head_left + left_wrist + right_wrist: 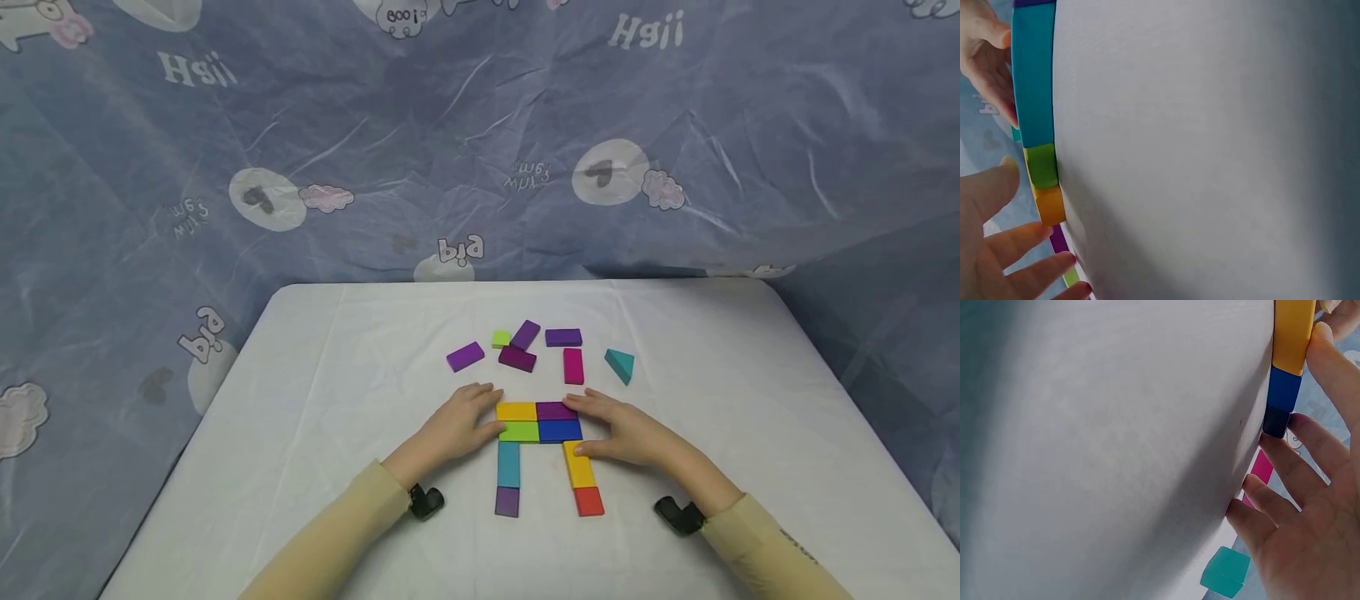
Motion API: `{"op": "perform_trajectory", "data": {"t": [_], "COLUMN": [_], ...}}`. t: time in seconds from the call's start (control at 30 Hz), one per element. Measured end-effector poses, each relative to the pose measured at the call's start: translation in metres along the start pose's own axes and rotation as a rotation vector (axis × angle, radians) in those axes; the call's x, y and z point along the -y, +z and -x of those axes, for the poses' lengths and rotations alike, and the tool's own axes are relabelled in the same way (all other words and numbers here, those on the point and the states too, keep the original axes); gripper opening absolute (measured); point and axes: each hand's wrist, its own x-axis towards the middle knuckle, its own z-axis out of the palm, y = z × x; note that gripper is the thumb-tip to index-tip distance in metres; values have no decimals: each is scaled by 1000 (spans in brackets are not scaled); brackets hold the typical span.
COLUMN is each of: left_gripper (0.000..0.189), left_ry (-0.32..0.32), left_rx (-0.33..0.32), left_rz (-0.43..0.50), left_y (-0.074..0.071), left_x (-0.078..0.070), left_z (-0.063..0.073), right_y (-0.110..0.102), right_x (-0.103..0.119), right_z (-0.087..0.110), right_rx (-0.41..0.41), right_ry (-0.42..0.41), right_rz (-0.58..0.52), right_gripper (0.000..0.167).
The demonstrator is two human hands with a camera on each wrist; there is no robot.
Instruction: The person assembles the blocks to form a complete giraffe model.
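Flat coloured blocks lie together on the table: a yellow-orange block [516,412] and a purple block [553,411] in the back row, a lime green block [519,432] and a blue block [560,430] before them. Two legs run toward me: a teal block [508,464] ending in a violet block [507,502], and a yellow block [581,468] ending in a red block [589,502]. My left hand [457,423] rests at the left side, fingertips right at the yellow-orange block. Fingers spread, my right hand [628,428] touches the purple block's corner, its thumb at the yellow leg block.
Behind the arrangement lie loose blocks: a violet one [466,357], a small lime one [501,338], a plum one [517,359], two more purple ones, a magenta one [573,367] and a teal triangle [620,365]. A blue printed sheet [420,125] hangs behind the white table [360,350].
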Motion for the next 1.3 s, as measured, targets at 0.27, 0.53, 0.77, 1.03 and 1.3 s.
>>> {"op": "perform_trajectory", "data": {"t": [0.27,0.53,0.77,1.03,1.3], "left_gripper": [56,55,58,73,91], "left_ry": [-18,-18,-13,-23,-9], "left_rx": [68,62,74,207,238], "left_rz": [-21,-22,-17,-10,-35], "left_y": [2,5,4,-3,-2], "left_x": [0,-1,-1,-2,-4], "left_z": [-2,-2,-1,8,11], "right_y": [0,0,0,0,0], "right_x": [0,0,0,-1,-1], "right_z": [0,0,0,0,0], "right_rx": [-4,-3,-7,-3,-4], "right_ry": [-1,-4,-14,-15,-12], "right_rz": [13,9,14,8,3], "right_gripper": [76,76,75,75,75]}}
